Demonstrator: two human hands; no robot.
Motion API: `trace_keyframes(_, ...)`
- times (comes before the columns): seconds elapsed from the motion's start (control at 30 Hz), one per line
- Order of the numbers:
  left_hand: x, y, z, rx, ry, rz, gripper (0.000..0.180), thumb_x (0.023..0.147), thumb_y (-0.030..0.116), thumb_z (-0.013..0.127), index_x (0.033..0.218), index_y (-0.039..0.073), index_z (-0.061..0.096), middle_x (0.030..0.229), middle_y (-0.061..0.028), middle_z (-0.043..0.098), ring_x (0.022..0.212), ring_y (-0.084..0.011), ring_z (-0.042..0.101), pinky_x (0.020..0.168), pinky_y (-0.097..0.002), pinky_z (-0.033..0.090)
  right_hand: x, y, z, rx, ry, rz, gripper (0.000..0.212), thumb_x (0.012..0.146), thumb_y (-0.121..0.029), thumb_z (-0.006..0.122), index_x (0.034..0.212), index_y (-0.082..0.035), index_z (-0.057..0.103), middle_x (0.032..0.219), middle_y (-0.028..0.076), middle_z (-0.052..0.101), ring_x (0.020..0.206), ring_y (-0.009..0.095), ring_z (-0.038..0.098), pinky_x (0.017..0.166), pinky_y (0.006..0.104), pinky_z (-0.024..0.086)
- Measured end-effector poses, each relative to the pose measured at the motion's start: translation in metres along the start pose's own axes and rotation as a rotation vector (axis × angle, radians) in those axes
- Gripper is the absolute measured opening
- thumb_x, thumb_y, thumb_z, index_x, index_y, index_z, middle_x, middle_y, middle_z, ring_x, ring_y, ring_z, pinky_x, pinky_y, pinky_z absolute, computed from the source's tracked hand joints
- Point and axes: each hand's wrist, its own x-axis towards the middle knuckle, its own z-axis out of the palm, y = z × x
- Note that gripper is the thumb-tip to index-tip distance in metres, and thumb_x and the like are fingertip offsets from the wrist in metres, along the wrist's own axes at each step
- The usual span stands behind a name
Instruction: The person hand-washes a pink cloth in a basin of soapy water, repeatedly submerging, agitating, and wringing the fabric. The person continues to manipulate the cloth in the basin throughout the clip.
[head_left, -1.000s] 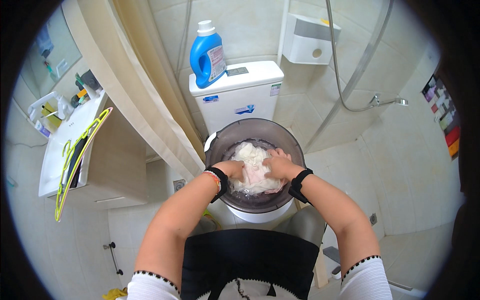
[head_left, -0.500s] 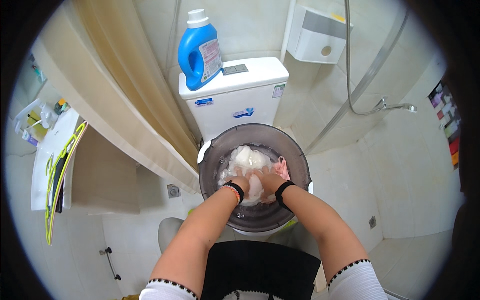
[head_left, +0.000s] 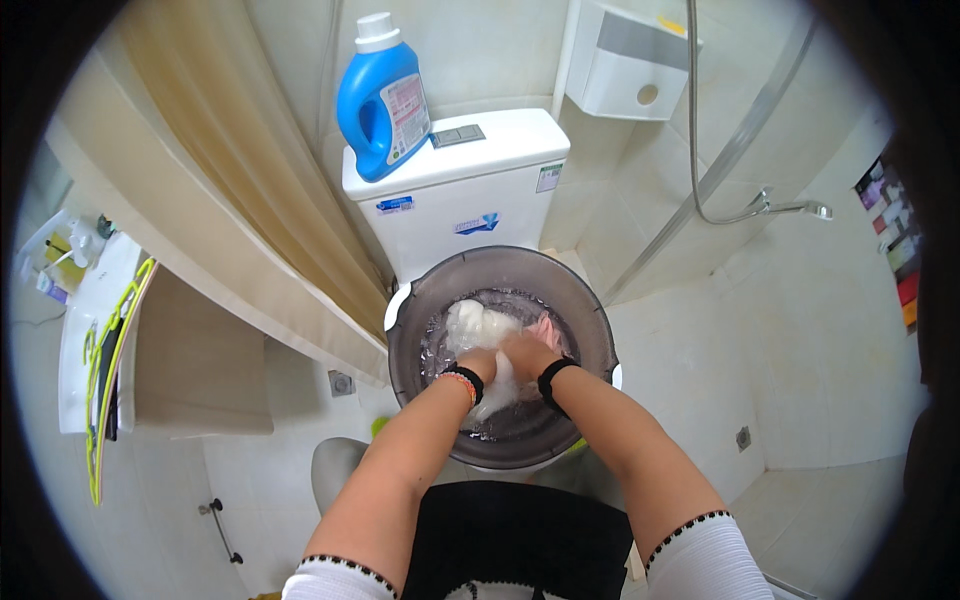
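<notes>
A dark translucent basin point(head_left: 593, 330) with white handles holds water and wet laundry. In it, both my hands come together over a wet white cloth point(head_left: 480, 322). My left hand point(head_left: 480, 362) is closed on the cloth at its left side, and my right hand point(head_left: 526, 356) is closed on it at the right. Part of the cloth shows between the hands and trails below them toward me. Just beyond my right hand lies a pink cloth point(head_left: 546, 331), partly hidden by it. My fingertips are hidden by the hands and fabric.
Behind the basin stands a white toilet tank point(head_left: 460, 205), with a blue detergent bottle point(head_left: 385, 105) on its lid. A beige curtain point(head_left: 230, 200) hangs at left, near green hangers point(head_left: 100, 380) on a washbasin point(head_left: 75, 375). A shower hose point(head_left: 695, 150) hangs at right.
My hands have drawn closer together, bunching the white cloth between them. The cloth's far part has shifted slightly left and lies lower in the water. The whole view has shifted a little.
</notes>
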Motion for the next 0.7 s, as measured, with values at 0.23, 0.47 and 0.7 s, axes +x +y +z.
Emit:
trace_keyframes(0.23,-0.042,0.004,-0.058,0.035,0.093,-0.108,0.030,0.086,0.010,0.058,0.114,0.003,0.064,0.109,-0.0217,0.068,0.106,-0.0369,0.064,0.090,-0.0450,0.051,-0.035,0.009,-0.040,0.370,0.134,-0.046,0.035,0.065,-0.013,0.076,0.098,-0.006,0.066,0.103,0.020,0.067,0.104,0.037,0.062,0.089,0.0436,0.049)
trace_keyframes(0.47,-0.112,0.024,-0.108,-0.004,0.306,-0.086,0.037,0.080,0.024,0.071,0.115,0.012,0.068,0.116,-0.0128,0.066,0.108,-0.0353,0.063,0.094,-0.0432,0.051,-0.067,0.002,-0.091,0.558,0.303,0.081,0.035,0.060,-0.010,0.074,0.093,-0.002,0.064,0.095,0.020,0.067,0.095,0.038,0.065,0.083,0.0414,0.050)
trace_keyframes(0.7,-0.120,0.011,-0.088,0.092,0.133,0.161,0.043,0.075,0.027,0.078,0.111,0.007,0.065,0.119,-0.0224,0.061,0.115,-0.0382,0.057,0.095,-0.0439,0.049,-0.080,-0.011,-0.084,0.498,0.300,0.085,0.034,0.059,-0.024,0.081,0.080,-0.003,0.066,0.099,0.024,0.066,0.099,0.039,0.063,0.087,0.0411,0.050)
